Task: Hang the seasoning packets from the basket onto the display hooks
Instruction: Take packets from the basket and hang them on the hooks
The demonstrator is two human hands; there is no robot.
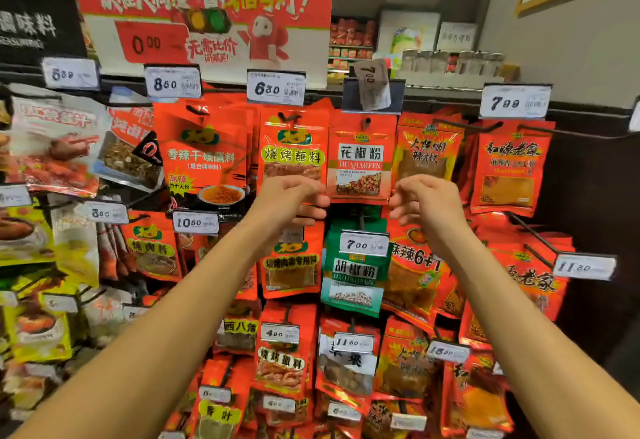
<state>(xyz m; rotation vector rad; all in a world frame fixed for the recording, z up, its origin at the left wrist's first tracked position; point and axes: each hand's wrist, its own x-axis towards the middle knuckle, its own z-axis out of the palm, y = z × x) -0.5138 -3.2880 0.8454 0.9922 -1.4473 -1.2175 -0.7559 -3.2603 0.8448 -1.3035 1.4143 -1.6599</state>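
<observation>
Reaching up with both bare arms, the person is facing a wall of seasoning packets hanging on display hooks; the left hand (289,198) is lying at the lower left corner of the red packet marked HUAJIAOFEN (360,158), its thumb and fingers curled at that packet's edge, though whether they are actually pinching it cannot be told; the right hand (427,203) is sitting just beside the packet's lower right corner, fingers loosely bent and apart, holding nothing. That packet is hanging upright from its hook (366,123) in the top row, between the barbecue dip packet (293,148) on its left and a red chilli packet (427,151) on its right, the edges of all three nearly touching. A green packet (353,276) is hanging directly below, its price tag (364,244) jutting out between the two forearms. Above the top row a line of price tags is running along the rail under a red sign (201,16). Open room is lying only in front of the display, packets crowding every side.
</observation>
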